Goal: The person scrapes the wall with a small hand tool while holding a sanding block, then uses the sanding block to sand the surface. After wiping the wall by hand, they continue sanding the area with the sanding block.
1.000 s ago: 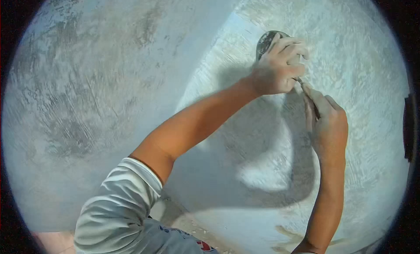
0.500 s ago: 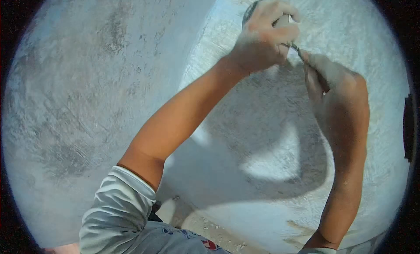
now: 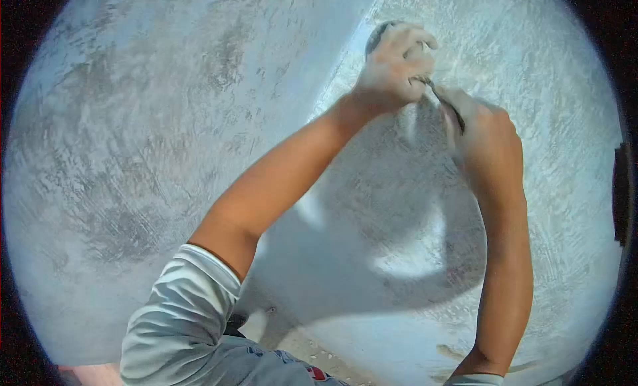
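My left hand is raised in front of the pale plastered wall, its fingers curled around a round, dark-edged object. Most of that object is hidden behind the hand, and I cannot tell its kind. My right hand is just below and to the right, closed on a thin, dark, stick-like tool. The tool's far end slants up to the heel of my left hand, where a bit of grey, rough matter shows. Both hands look whitish with dust.
A wall corner runs down from the top middle, with a greyer, patchy wall face on the left. Shadows of my arms fall on the wall below. Floor with pale crumbs shows at the bottom. A dark object stands at the right edge.
Both hands have shifted left and slightly down in view, the right one more so. The hands stay close together, each keeping its hold. The view itself has moved a little.
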Demonstrator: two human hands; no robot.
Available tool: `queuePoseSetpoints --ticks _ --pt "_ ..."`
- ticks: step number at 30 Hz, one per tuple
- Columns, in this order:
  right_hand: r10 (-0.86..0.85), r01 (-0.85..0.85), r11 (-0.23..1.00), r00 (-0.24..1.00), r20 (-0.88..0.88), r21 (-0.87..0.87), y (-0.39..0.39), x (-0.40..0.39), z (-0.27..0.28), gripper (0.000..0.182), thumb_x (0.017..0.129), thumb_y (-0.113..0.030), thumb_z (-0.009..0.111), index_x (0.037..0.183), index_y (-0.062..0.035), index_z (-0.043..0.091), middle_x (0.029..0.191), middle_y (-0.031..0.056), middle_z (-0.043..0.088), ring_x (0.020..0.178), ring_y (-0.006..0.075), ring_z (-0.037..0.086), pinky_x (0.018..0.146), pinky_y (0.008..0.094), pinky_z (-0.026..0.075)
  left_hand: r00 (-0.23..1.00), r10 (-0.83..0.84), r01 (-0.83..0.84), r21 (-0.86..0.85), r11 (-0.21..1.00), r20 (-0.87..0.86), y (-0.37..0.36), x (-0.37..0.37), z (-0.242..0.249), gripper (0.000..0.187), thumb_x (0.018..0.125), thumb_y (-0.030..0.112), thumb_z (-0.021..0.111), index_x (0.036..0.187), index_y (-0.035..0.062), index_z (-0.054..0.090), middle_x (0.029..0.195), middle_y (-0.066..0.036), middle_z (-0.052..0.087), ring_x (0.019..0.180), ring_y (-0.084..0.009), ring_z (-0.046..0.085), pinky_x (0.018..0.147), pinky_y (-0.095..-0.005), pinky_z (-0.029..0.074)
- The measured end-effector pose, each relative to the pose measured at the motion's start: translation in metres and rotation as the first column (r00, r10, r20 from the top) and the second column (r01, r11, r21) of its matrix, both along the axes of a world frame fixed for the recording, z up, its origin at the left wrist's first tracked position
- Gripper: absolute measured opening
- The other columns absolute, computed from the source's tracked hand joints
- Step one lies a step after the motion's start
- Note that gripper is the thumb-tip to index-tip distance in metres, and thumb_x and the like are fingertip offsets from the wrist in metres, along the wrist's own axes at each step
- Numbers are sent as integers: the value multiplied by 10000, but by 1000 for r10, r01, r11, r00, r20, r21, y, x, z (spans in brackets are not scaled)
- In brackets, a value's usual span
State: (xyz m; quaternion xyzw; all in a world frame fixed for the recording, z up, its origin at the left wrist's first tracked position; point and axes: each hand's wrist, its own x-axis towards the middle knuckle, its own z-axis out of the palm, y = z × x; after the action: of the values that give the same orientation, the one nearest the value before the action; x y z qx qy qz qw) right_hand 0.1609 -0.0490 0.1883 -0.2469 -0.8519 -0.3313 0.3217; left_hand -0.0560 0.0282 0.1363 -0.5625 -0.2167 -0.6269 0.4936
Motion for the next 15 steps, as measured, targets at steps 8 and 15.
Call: queuePoseSetpoints --ticks 8,15 --pt "-181 182 982 983 -17 56 -12 107 -9 341 1008 -152 722 1331 -248 779 758 105 670 633 250 626 634 410 513 999 -50 50 15 999 -21 -2 109 -4 146 723 -28 737 755 87 654 1278 -78 658 1361 -393 572 1067 -532 516" --pt "-58 54 989 998 29 140 -16 100 -3 293 989 -151 755 1275 -184 808 745 92 692 617 205 624 609 393 514 998 -53 54 109 993 -15 0 103 3 96 728 -14 707 737 72 663 1237 -95 679 1246 -359 611 1025 -481 530"
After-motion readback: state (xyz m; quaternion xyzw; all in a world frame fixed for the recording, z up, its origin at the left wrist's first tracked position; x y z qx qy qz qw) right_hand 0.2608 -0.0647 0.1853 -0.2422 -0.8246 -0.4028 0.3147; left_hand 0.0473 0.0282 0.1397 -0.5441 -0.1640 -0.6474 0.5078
